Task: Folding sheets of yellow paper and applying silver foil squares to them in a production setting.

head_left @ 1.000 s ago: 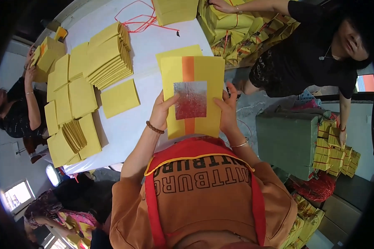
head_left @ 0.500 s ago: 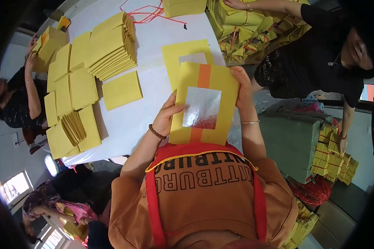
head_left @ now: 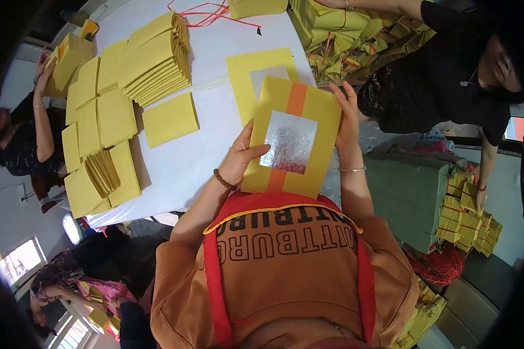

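Observation:
In front of my chest stands a stack of yellow paper sheets point(head_left: 323, 131), tilted, with a silver square and an orange stripe on its face. My left hand point(head_left: 241, 160) is closed on the stack's left edge, its thumb lying over the front beside the silver square. Along the right edge rests my right hand point(head_left: 348, 125), its fingers straightened and spread past the top corner. Behind the stack, a yellow sheet point(head_left: 239, 67) with a silver square lies flat on the table, partly hidden.
Several piles of folded yellow paper point(head_left: 116, 116) cover the left of the white table point(head_left: 206, 157). A single folded piece point(head_left: 172, 119) lies beside them. Red string point(head_left: 206, 16) is at the far edge. Co-workers stand left and right. A green box point(head_left: 399, 195) and yellow bundles point(head_left: 466, 218) are at right.
The stack has tilted to the right and moved slightly. My right hand's fingers have loosened from its top corner and straightened. My left hand keeps its hold.

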{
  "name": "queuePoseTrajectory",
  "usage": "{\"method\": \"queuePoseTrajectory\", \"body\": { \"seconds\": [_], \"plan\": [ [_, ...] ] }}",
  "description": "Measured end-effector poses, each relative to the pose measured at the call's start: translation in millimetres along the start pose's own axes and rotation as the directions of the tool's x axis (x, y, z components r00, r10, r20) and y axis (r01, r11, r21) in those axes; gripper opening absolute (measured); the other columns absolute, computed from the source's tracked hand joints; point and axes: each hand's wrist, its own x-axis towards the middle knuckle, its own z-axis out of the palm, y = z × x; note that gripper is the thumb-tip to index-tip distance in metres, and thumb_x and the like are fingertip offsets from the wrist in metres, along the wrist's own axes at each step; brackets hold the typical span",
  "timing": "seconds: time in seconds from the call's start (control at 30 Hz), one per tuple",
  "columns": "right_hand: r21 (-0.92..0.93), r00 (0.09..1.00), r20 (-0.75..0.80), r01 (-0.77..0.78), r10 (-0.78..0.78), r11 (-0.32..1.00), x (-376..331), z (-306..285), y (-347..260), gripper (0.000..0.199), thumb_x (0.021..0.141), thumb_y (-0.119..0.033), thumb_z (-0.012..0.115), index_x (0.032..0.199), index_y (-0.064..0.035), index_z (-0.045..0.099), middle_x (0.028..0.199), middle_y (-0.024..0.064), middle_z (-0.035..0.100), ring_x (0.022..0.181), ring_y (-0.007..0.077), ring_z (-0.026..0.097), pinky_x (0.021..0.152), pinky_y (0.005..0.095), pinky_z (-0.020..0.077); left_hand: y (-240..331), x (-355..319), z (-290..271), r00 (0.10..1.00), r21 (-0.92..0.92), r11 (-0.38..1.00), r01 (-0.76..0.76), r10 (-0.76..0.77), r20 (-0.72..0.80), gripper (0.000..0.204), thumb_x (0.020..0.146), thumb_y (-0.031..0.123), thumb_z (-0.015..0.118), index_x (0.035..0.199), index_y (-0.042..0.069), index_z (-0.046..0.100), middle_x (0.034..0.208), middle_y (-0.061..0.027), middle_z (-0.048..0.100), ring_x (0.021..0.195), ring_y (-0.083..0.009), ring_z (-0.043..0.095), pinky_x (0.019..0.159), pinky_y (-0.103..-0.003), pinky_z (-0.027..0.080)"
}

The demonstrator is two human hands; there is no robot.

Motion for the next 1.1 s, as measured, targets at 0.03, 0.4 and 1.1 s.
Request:
{"method": "queuePoseTrajectory", "body": {
  "seconds": [0.03, 0.4, 1.1],
  "plan": [
    [0.000, 1.000, 0.000, -0.005, 0.005, 1.000, -5.4, -0.7, -0.6, 0.033, 0.087, -0.007, 0.050, 0.119, -0.0063, 0.040, 0.115, 0.0093, 0.050, 0.101, 0.0177, 0.053, 0.084, 0.0302, 0.0455, -2.4, -1.3, -1.0, 0.999, -0.030, 0.999, -0.026, 0.025, -0.026, 0.056, 0.081, -0.007, 0.049, 0.133, 0.005, 0.031, 0.123, -0.0030, 0.048, 0.108, -0.0107, 0.047, 0.091, -0.024, 0.037],
    [-0.278, 0.814, 0.173, -0.501, 0.555, 0.820, -74.6, -6.6, 28.0, 0.036, 0.086, -0.008, 0.054, 0.121, -0.0037, 0.044, 0.108, 0.0036, 0.055, 0.097, 0.0116, 0.054, 0.081, 0.0254, 0.0459, -1.0, -17.9, -8.6, 0.987, -0.094, 0.991, -0.093, 0.080, -0.137, 0.051, 0.079, -0.009, 0.049, 0.126, 0.005, 0.037, 0.118, -0.0043, 0.050, 0.105, -0.0115, 0.049, 0.090, -0.026, 0.038],
    [-0.420, 0.874, 0.342, -0.186, 0.345, 0.888, -60.0, 11.7, 33.7, 0.048, 0.086, -0.011, 0.055, 0.130, -0.0021, 0.038, 0.120, 0.0023, 0.049, 0.107, 0.0097, 0.045, 0.090, 0.0242, 0.0364, 22.8, -14.0, -3.6, 0.878, 0.132, 0.925, -0.357, 0.380, -0.290, 0.049, 0.078, -0.008, 0.050, 0.125, 0.002, 0.039, 0.118, -0.0057, 0.049, 0.105, -0.0144, 0.048, 0.088, -0.028, 0.038]
  ]
}}
